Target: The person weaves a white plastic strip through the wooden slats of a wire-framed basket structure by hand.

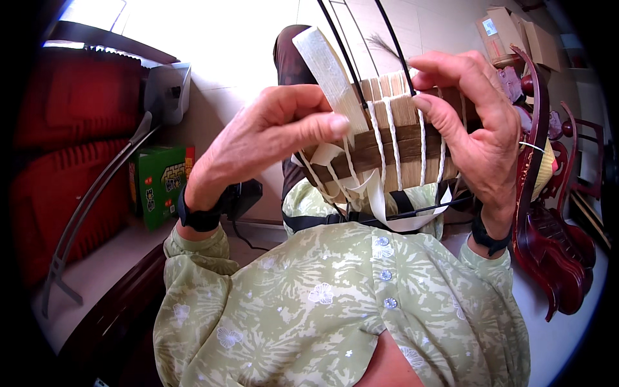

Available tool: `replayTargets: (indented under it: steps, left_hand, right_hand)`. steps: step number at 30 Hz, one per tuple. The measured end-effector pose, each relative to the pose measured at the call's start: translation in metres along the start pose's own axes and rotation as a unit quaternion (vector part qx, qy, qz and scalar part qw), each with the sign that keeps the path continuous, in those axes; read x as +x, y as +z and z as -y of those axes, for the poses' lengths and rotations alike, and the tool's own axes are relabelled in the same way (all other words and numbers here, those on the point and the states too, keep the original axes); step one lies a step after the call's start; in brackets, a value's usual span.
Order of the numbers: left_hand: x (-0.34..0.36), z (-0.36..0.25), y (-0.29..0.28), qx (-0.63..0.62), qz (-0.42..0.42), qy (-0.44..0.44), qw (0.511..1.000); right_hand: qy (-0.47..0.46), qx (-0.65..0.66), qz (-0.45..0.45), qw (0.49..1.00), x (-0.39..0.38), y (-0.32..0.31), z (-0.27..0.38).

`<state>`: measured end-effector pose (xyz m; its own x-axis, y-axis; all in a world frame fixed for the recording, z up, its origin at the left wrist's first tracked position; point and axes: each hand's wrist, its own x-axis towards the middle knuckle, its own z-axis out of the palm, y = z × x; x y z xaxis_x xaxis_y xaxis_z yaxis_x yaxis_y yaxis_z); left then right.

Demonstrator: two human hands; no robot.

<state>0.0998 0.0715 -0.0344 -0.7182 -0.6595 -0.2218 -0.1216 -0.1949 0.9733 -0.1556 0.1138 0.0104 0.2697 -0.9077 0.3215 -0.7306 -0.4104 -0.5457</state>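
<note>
A partly woven basket [393, 138] of tan and brown flat strips, laced with pale cords on a black wire frame [351, 61], is held up close to my chest. My left hand [271, 138] pinches a wide pale flat strip [329, 68] that sticks up and to the left from the weave. My right hand [467, 126] grips the basket's right side, fingertips pressing on the upper edge beside a black wire. Loose white strip ends [380, 200] hang below the basket. Both wrists wear dark bands.
A dark red carved wooden chair [548, 213] stands at the right. A green box [158, 184] and a grey metal stand [97, 193] sit at the left beside red cushioning [58, 148]. Cardboard boxes [516, 35] lie on the pale tiled floor at the far right.
</note>
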Motion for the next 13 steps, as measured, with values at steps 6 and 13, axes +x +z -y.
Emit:
replayTargets:
  steps: [6, 13]
  left_hand:
    - [0.015, -0.014, 0.011, 0.041, -0.019, 0.001, 0.999]
    - [0.068, -0.042, -0.02, 0.267, -0.003, 0.099, 0.959]
  right_hand:
    - [0.027, 0.042, 0.029, 0.998, 0.001, -0.017, -0.004]
    - [-0.006, -0.164, 0.077, 0.983, 0.017, -0.046, -0.024]
